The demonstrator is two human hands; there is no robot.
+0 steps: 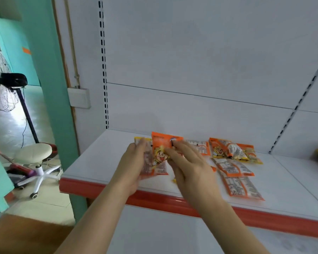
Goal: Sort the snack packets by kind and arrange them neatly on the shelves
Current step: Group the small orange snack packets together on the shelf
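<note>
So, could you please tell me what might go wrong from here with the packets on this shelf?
1. The left hand holds several packets at once; the orange packet that the right hand touches could slip from the bunch.
2. The striped packets lie close to the shelf's red front edge, so a brushing forearm might push them off.

We reach both arms forward, left hand (pixel 134 160) gripping, right hand (pixel 188 162) pinching with thumb and forefinger.
</note>
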